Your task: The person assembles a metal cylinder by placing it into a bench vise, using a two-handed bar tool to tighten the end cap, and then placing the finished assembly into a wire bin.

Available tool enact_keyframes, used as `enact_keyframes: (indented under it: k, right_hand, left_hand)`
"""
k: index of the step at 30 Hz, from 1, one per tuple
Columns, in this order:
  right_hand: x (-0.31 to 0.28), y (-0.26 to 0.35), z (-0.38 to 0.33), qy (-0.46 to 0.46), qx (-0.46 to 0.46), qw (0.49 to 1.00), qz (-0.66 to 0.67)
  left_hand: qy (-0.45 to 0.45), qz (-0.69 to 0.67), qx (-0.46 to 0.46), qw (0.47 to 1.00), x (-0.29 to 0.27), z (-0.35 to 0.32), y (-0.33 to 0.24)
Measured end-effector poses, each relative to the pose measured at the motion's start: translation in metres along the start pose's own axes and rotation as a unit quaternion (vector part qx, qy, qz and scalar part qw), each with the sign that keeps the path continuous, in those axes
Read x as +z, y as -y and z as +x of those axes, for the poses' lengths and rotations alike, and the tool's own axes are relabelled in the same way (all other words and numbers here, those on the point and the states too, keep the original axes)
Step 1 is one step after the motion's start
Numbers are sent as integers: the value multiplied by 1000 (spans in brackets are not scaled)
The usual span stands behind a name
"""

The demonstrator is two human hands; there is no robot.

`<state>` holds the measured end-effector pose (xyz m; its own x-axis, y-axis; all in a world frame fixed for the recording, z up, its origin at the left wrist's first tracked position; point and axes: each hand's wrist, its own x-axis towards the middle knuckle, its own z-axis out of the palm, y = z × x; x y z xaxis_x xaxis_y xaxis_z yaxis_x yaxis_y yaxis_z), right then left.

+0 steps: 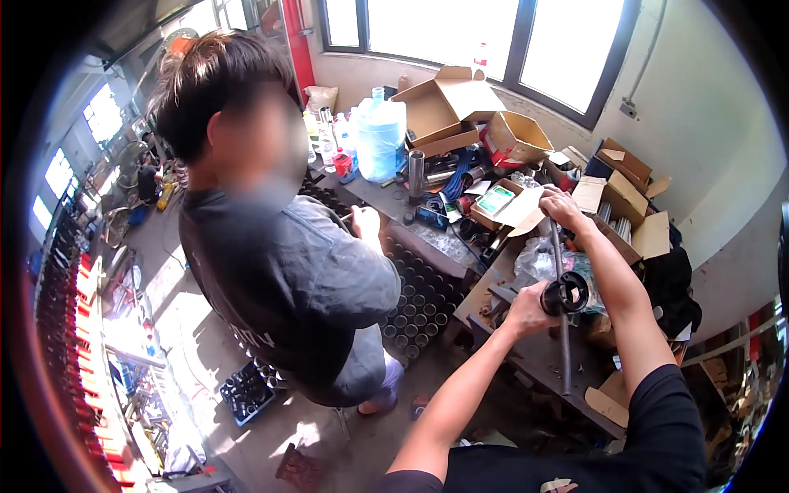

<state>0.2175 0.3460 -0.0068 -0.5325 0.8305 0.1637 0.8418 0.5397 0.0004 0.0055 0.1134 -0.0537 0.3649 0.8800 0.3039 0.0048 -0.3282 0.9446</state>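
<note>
A long grey metal rod [565, 353] slants from the workbench side down toward my body. Around its upper end, the fingers of my right hand [564, 209] are closed. Midway along the rod sits a black round part with an open ring [574, 289]. My left hand [530, 310] is closed on this part's left side. Whether the rod passes through the part or just behind it, I cannot tell. Clear plastic wrapping [536, 259] lies on the bench beyond the rod.
At left, a person in a dark shirt [288, 271] stands by the cluttered bench [378, 197]. Cardboard boxes [448, 103], a large blue water jug [378, 140] and an upright metal tube [416, 177] stand on it. Several black tubes [419, 304] are packed below. A blue-edged crate [246, 394] sits on the floor.
</note>
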Motion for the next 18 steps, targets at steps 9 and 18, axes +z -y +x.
enact_keyframes:
  k: [9, 18]
  right_hand:
    - [13, -13, -224, -231, 170, 957, 43]
    - [-132, 123, -387, 108, 254, 961, 10]
  left_hand:
    - [-82, -181, -43, 979, 32, -23, 26]
    - [96, 153, -56, 982, -7, -5, -1]
